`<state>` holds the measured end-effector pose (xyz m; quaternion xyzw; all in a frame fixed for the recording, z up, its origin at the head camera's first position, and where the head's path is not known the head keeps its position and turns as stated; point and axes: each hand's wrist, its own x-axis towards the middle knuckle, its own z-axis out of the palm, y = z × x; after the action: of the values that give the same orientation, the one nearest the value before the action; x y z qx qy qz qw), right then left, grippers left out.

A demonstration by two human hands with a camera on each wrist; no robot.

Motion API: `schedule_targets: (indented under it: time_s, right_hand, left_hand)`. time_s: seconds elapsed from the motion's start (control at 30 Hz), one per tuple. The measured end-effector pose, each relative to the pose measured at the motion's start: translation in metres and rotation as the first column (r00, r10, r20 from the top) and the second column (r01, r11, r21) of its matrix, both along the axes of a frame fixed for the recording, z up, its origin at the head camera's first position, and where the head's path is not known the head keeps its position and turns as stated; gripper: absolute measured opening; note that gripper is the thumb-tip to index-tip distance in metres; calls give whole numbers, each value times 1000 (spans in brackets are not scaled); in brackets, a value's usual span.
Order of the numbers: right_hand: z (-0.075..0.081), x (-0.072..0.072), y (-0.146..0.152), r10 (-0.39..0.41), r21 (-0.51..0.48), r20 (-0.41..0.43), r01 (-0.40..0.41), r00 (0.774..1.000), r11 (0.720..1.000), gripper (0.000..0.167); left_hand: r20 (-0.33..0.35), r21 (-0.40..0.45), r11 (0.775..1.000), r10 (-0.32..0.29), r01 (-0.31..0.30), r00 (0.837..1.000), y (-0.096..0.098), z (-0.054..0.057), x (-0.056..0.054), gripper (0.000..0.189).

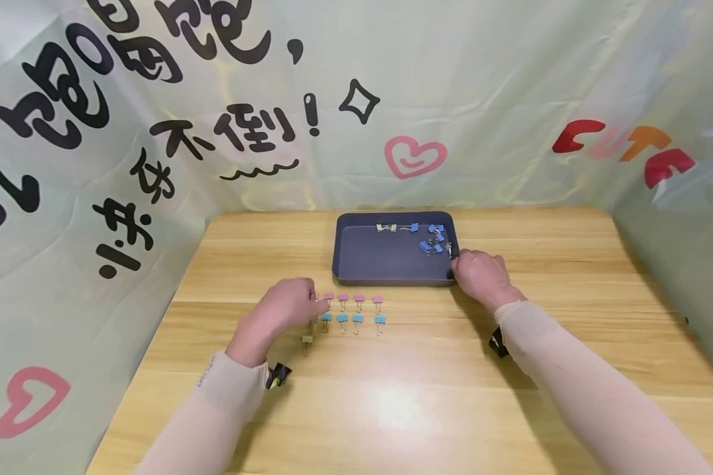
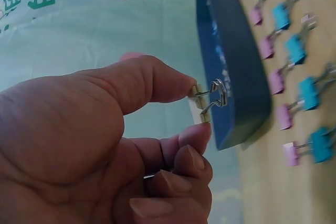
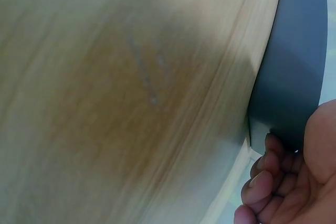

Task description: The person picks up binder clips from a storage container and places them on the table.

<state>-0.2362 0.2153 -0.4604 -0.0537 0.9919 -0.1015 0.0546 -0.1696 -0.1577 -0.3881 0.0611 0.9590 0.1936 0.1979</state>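
Observation:
My left hand pinches a cream binder clip between thumb and forefinger, its wire handles pointing away from the palm. Below that hand on the table lie a row of pink binder clips and a row of blue binder clips. Another cream binder clip lies in front of the rows at their left end. At the right rim of the dark tray, my right hand grips the wall, fingers curled against its outside in the right wrist view.
Inside the tray, several dark blue binder clips lie toward the right, with cream clips along the back. A printed cloth backdrop rises behind the wooden table and along both sides.

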Motion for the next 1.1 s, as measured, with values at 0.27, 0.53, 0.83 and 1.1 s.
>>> schedule_targets:
  time_s: [0.27,0.53,0.83,1.1]
  right_hand:
    - [3,-1,0,-10,-6,10,10,1000,1000,37]
    - [1,-1,1,-17,-16,12,18,1000,1000,36]
    - [0,0,0,-8,-23,3,9,1000,1000,38]
    - [0,2,1,-9,-18,-37,9,999,1000,37]
  left_hand:
    - [9,-44,999,-32,32,999,0,-29,23,22]
    - [-21,-92,995,-43,40,999,4,-48,29,26]
    - [7,-155,988,-18,19,1000,9,-55,32,28]
    - [2,-190,982,-24,23,1000,12,-55,33,32]
